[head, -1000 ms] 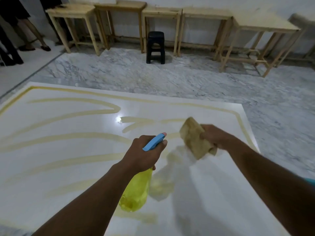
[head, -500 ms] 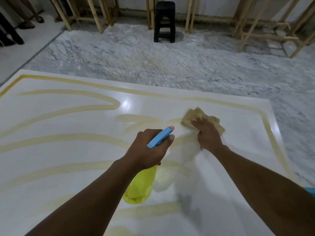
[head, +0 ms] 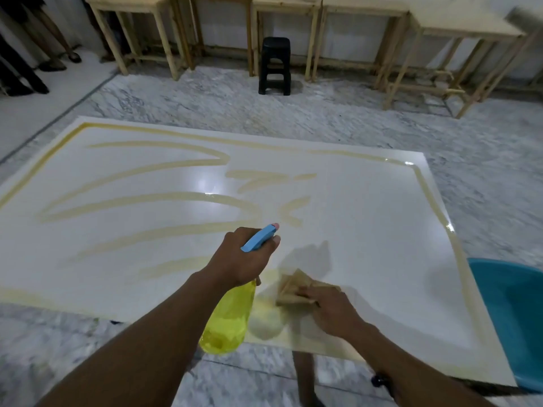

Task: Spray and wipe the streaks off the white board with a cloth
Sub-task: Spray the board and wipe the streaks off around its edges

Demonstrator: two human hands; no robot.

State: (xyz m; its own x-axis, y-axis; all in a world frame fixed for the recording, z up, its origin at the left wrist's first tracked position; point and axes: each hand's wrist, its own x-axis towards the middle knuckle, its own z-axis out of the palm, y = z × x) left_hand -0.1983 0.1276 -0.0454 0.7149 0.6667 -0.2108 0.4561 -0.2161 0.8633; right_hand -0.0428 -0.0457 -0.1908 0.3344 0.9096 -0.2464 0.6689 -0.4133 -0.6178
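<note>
A large white board (head: 367, 218) lies flat on the marble floor, crossed by long yellowish streaks (head: 141, 201) on its left half and along its border. My left hand (head: 244, 259) grips a yellow spray bottle (head: 227, 318) with a blue trigger head, held above the board's near edge. My right hand (head: 330, 309) presses a tan cloth (head: 293, 287) flat on the board near the front edge, just right of the bottle. The board around the cloth looks wiped, with a wet yellowish patch beside it.
A black plastic stool (head: 274, 66) stands on the floor beyond the board. Several wooden tables (head: 458, 33) line the back wall. A blue plastic object (head: 514, 318) sits at the board's right edge. People's legs (head: 44, 39) show at the far left.
My right hand has dragged the cloth from the middle of the board back toward the near edge. The left hand keeps the bottle; the view has tilted up.
</note>
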